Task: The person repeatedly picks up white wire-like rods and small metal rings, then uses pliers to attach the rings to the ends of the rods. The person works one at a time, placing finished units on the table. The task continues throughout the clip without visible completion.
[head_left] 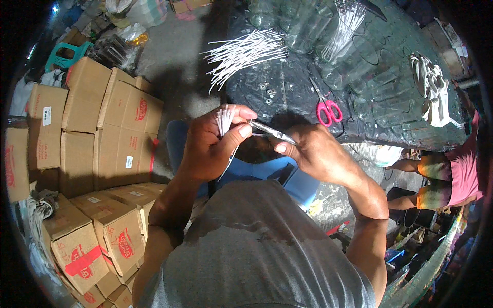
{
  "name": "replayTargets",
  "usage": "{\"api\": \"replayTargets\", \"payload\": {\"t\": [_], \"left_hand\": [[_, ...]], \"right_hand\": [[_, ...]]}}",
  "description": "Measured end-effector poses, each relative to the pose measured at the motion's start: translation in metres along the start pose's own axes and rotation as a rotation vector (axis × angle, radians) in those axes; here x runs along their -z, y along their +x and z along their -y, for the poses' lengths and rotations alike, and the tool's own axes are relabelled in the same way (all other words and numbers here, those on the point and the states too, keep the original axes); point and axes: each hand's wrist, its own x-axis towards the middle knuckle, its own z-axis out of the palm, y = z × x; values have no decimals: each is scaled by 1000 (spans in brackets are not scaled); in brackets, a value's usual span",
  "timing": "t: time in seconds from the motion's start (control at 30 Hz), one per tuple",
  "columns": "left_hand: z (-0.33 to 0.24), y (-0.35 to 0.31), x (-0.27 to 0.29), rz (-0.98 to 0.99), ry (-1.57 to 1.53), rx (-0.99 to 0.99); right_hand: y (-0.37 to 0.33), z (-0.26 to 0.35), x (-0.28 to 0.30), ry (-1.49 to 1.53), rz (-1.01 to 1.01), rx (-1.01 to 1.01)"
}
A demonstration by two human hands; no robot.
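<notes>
A bunch of thin white cords, like candle wicks, stands up between the fingers of my left hand, and some ends hang below it. My left thumb and forefinger pinch together at the tip of a pair of pliers. My right hand is wrapped round the plier handles, which it mostly hides. Whatever small piece sits in the jaws is too small to make out. Beyond my hands lie small round metal pieces and a loose pile of white cords. Pink-handled scissors rest on the dark-covered table.
Clear glass jars crowd the table's right side, with another cord bundle among them and a white cloth item at the far right. Cardboard boxes are stacked on my left. A person in pink is at the right edge.
</notes>
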Motion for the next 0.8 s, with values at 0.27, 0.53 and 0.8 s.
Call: {"api": "replayTargets", "payload": {"t": [0.27, 0.53, 0.8], "left_hand": [[-1, -1, -4, -11, 138, -88], [-13, 3, -9, 12, 343, -338], [-24, 2, -13, 0, 356, -270]], "right_hand": [[0, 11, 4, 34, -56, -91], [1, -7, -5, -4, -201, 159], [5, -14, -1, -38, -206, 88]]}}
